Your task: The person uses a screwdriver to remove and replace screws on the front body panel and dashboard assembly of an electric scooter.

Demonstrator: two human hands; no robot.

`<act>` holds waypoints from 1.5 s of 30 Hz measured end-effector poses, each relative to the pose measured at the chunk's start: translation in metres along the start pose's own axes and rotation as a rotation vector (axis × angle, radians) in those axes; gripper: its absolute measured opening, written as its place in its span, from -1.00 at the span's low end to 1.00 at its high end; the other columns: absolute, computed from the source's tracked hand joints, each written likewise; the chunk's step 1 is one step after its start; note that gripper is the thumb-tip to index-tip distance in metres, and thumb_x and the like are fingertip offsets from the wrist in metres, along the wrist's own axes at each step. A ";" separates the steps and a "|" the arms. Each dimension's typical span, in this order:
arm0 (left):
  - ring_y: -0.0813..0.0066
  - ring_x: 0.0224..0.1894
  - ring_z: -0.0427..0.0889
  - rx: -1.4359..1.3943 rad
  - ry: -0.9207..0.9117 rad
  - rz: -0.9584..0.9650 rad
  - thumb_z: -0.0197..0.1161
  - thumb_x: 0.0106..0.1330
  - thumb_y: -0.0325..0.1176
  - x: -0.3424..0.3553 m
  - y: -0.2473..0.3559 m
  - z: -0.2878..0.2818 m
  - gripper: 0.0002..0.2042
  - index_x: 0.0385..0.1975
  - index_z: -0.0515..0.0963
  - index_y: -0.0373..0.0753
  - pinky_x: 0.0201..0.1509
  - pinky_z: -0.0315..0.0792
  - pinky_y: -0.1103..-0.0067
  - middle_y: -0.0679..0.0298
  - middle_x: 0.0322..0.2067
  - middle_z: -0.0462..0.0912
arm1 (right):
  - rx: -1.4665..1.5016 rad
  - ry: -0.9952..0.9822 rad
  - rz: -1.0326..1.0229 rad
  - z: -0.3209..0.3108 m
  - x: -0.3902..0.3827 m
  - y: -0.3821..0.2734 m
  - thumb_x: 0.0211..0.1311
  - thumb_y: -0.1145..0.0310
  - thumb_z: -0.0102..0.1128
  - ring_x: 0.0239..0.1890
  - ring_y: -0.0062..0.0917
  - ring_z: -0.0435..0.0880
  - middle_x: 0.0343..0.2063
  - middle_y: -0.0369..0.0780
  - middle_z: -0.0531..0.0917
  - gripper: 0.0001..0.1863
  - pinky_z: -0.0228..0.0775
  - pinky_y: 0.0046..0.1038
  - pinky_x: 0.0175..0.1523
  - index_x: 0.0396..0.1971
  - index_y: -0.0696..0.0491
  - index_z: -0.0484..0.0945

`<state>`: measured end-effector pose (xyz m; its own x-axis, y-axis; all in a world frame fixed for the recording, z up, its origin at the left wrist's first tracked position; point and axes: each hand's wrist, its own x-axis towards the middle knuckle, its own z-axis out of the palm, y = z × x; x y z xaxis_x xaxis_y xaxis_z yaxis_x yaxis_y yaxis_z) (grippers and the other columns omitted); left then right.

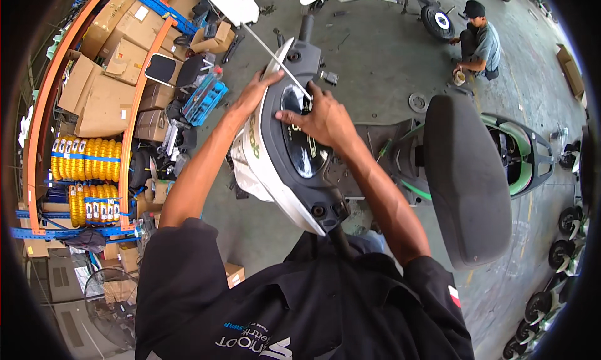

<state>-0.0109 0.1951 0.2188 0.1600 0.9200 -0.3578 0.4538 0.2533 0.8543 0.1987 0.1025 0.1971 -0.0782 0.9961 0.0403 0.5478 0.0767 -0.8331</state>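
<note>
A scooter's handlebar head [289, 150], black with a white front cover and a glossy dark display, fills the middle of the view. My left hand [253, 92] grips the white cover's upper edge on its far side. My right hand [319, 118] rests over the display and is shut on a long thin metal screwdriver [275, 58], whose shaft slants up to the left and whose handle is hidden in my fist. The black scooter seat [466, 172] lies to the right, beyond my right forearm.
Orange and blue shelving [128, 110] on the left holds cardboard boxes and yellow coil springs [84, 160]. Another person [479, 44] crouches on the concrete floor at the upper right near a wheel. A row of wheels [560, 260] lines the right edge. A fan [109, 300] stands lower left.
</note>
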 end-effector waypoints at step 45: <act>0.26 0.16 0.55 0.218 0.588 0.270 0.18 0.40 -0.35 -0.126 -0.238 0.059 -0.72 0.02 0.55 -0.37 0.24 0.38 0.26 0.06 0.16 0.55 | 1.202 -0.037 0.302 0.083 -0.164 -0.012 0.36 0.04 0.27 -0.45 -0.63 0.57 -0.25 -0.16 0.71 -0.44 0.47 -0.48 -0.32 0.15 0.15 0.49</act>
<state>-0.0873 0.0007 0.0382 -0.1827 0.9677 0.1738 0.6409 -0.0168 0.7674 0.1362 -0.0652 0.1545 -0.1157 0.9637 -0.2408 -0.5620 -0.2634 -0.7841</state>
